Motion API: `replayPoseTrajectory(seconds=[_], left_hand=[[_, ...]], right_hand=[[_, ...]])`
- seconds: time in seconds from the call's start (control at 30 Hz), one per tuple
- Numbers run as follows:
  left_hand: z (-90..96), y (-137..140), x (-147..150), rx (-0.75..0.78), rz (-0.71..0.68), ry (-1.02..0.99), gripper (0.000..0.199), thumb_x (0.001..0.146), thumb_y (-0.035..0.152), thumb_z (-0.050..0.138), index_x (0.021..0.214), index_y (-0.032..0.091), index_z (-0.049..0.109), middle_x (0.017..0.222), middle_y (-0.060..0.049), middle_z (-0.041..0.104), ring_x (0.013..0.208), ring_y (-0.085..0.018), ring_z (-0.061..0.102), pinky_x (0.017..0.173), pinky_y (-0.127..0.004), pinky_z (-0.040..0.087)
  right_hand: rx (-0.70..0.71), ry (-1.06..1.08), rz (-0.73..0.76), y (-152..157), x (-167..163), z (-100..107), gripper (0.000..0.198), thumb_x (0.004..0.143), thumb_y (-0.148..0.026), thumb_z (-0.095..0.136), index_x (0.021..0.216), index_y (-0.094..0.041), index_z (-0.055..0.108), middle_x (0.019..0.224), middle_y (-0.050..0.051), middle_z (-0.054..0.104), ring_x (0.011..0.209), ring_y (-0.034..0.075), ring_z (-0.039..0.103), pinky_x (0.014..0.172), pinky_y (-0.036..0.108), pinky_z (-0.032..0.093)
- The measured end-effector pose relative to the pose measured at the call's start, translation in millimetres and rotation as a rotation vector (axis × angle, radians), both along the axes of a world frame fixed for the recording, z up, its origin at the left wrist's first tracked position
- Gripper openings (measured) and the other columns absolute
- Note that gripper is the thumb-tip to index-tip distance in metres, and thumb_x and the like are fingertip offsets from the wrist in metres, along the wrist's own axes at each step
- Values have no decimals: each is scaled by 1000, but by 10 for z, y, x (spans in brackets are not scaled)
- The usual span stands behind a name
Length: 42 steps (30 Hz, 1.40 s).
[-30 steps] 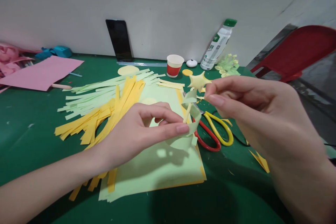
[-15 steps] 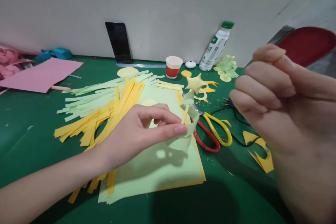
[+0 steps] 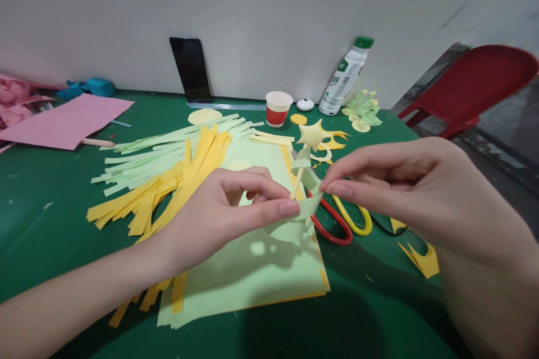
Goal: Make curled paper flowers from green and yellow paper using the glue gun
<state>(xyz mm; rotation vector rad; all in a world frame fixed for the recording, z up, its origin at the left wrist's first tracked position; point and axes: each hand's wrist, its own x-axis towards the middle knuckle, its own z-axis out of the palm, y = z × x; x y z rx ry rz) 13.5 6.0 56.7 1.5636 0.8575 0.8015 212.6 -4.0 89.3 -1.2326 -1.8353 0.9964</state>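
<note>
Between its thumb and index finger, my left hand (image 3: 229, 205) pinches a thin pale-yellow stem (image 3: 297, 182) and the lower part of a light-green paper strip (image 3: 309, 206). The strip coils loosely up around the stem. At the stem's top is a puffy pale-yellow paper star (image 3: 313, 133). From the right, my right hand (image 3: 415, 193) is closed in a pinch on the outer bend of the strip. Both hands are above a stack of light-green paper sheets (image 3: 252, 275). Scissors (image 3: 337, 224) with red and yellow handles lie behind the strip, partly hidden.
Yellow strips (image 3: 202, 157) and green strips (image 3: 138, 162) lie on the left, near pink paper (image 3: 76, 118). Along the wall are a phone (image 3: 190, 70), a paper cup (image 3: 278, 109), a white case (image 3: 305, 105) and a leaning bottle (image 3: 345, 78). Yellow scraps (image 3: 423, 261) lie at right.
My right hand has come down and left from its raised position and now grips the green paper strip. My left hand has stayed in place with the stem.
</note>
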Motion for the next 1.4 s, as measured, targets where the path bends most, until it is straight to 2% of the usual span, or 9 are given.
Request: replayPoseTrajectory(seconds=[0.27,0.4,0.5,0.57,0.77,0.9,1.1,1.27,1.4], left_hand=[[-3,-2,0,-7,4,-10,14,76,27,66,62,26,69,68,6,59,60,-6,46,57,-20,34],[0,7,-6,-8,10,6,14,76,28,66,62,26,69,68,6,59,59,-7,46,57,-20,35],[3,5,-9,-3,17,22,14,76,30,66,62,25,69,68,5,59,59,-7,46,56,-21,36],[3,1,-12,1,18,26,14,76,31,66,64,25,69,69,4,60,60,-8,46,56,-21,36],[-3,-3,-19,17,1,-6,14,77,28,66,64,27,69,70,6,59,60,-6,46,57,-20,35],[-1,6,-19,19,-2,-9,14,77,28,66,63,26,69,69,6,59,60,-6,46,57,-20,34],[-3,10,-16,7,5,-12,14,77,29,66,63,26,69,69,6,60,60,-7,46,56,-20,34],[7,-8,-22,2,15,0,14,76,29,66,63,26,69,69,5,60,60,-7,47,55,-20,34],[8,-11,-28,4,12,-1,14,76,29,66,63,27,69,70,5,60,59,-7,46,55,-20,34]], right_hand=[[120,532,-17,35,139,-2,13,75,-24,65,64,-29,68,72,-1,53,72,9,49,61,19,45],[171,614,63,84,158,18,23,81,-30,58,58,-28,57,87,-5,61,98,11,55,91,25,45],[85,614,-33,83,145,59,20,82,-27,54,63,-28,52,46,-5,37,46,9,46,55,26,49],[13,597,-67,68,132,76,18,81,-28,56,64,-27,51,44,-6,17,34,7,20,33,23,26],[133,46,-22,63,99,11,23,72,-32,69,94,-27,66,46,-7,21,40,5,17,36,23,10],[180,-236,55,49,105,-25,8,73,-30,66,71,-23,70,40,-6,35,37,4,23,33,22,15],[243,365,-26,75,197,7,17,75,-33,67,60,-26,65,61,-1,53,71,12,54,62,24,46],[131,719,73,177,188,12,28,82,-25,57,55,-25,52,87,-5,60,108,10,53,101,27,41],[8,810,-90,177,129,47,33,87,-16,40,55,-19,44,44,-11,37,47,-1,51,54,13,44]])
